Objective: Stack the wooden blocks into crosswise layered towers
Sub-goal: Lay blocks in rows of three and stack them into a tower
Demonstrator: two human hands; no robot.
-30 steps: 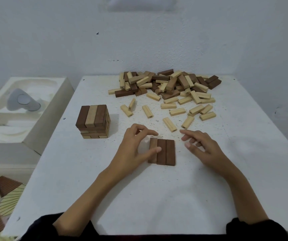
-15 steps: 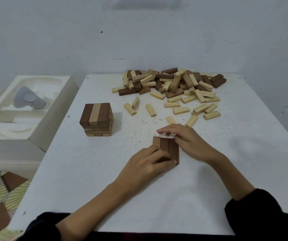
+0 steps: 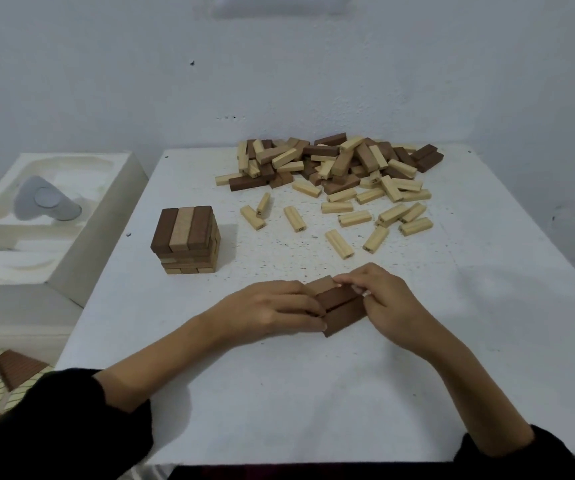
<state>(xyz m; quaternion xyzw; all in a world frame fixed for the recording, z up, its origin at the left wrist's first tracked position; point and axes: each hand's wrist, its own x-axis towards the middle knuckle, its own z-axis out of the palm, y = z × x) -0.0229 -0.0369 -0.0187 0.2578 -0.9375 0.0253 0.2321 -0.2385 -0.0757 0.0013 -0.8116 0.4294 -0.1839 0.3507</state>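
Three dark brown blocks lie side by side as a flat layer at the middle of the white table. My left hand holds the layer's left side with curled fingers. My right hand grips its right side and far end, fingertips on top. A finished tower of crosswise layers stands to the left, topped by two dark blocks and a light one. A heap of loose dark and light blocks lies at the table's far side.
Several single light blocks are scattered between the heap and my hands. A white moulded foam tray with a grey object sits left of the table. A wall runs behind and to the right. Patterned floor shows at bottom left.
Both hands closed in on the three-block layer from its sides, and the layer now sits turned at a slight angle. The tower and heap have not moved.
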